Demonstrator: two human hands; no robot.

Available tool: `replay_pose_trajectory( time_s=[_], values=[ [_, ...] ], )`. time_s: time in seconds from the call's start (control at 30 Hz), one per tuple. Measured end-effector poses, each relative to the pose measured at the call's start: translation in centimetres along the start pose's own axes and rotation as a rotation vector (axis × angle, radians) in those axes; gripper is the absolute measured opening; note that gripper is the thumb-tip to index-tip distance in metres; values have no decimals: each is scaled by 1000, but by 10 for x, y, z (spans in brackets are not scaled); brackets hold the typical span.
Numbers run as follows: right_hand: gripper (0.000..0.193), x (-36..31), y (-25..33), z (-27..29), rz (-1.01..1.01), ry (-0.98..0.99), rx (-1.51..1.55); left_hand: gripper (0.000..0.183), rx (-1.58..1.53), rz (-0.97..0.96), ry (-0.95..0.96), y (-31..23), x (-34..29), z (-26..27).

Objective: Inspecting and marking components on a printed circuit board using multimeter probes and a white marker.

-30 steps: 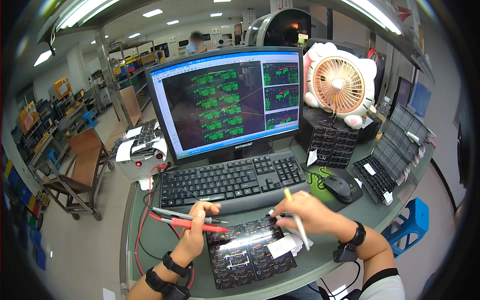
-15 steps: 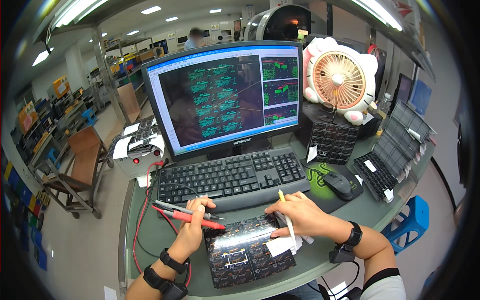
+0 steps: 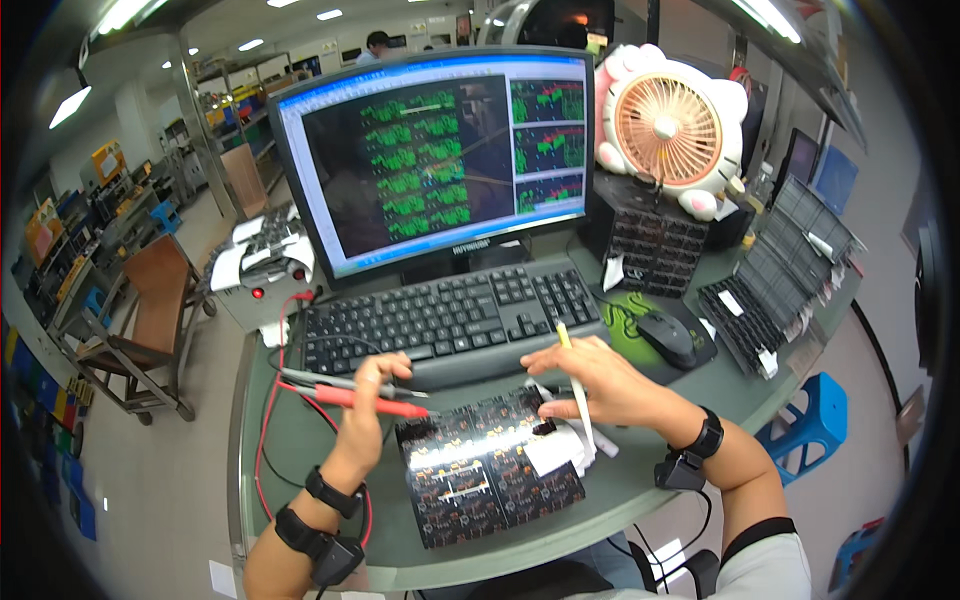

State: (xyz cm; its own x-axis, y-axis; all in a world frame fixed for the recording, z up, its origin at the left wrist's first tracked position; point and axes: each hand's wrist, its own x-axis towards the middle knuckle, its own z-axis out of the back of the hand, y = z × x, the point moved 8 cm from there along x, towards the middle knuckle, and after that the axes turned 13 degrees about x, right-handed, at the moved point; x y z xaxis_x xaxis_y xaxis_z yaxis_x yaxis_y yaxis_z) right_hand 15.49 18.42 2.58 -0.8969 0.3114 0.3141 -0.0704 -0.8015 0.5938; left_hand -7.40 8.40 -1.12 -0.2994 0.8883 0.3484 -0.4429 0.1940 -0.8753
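My left hand (image 3: 366,405) is closed around a red test probe (image 3: 402,408) and a grey test probe (image 3: 322,380), their tips pointing right above the board's upper left edge. Between the fingers of my right hand (image 3: 615,388) is a slim white pen-like stick (image 3: 577,388) with a yellow end upward. That hand hovers by the board's upper right corner, its fingertips near the keyboard's front edge. Beneath both hands lies a dark circuit board panel (image 3: 455,515), with glare across it. White paper slips (image 3: 550,453) rest on its right part.
Behind the hands are a black keyboard (image 3: 430,330) and a monitor (image 3: 410,170) with a green layout. To the right sit a mouse (image 3: 666,338), stacked dark board panels (image 3: 655,245), a fan (image 3: 668,125) and black racks (image 3: 745,320). Red and black probe leads loop at left.
The view has shifted, so the desk sits higher in the picture. My right hand has moved forward off the board toward the keyboard. On the monitor the layout turned from cyan to green.
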Motion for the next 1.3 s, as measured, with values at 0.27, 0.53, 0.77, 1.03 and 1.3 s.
replay_pose_trajectory(
  time_s=[0.27, 0.53, 0.77, 1.03, 1.3],
  values=[
    [47, -41, 94, -56, 261, 129, -349, 47, -224, -9, -144, -4, 6, 17],
    [37, -38, 106, -33, 250, 218, -252, 43, -512, 71, -250, -7, 6, 30],
    [24, -31, 77, 56, 93, -534, -17, 42, -613, -35, -195, -43, -14, 10],
    [35, -13, 40, -22, -174, -446, 1103, 51, -584, -201, 55, -87, -37, -30],
    [26, -30, 45, 87, 164, -877, 471, 60, -241, -31, 195, -47, -15, -9]
  ],
)
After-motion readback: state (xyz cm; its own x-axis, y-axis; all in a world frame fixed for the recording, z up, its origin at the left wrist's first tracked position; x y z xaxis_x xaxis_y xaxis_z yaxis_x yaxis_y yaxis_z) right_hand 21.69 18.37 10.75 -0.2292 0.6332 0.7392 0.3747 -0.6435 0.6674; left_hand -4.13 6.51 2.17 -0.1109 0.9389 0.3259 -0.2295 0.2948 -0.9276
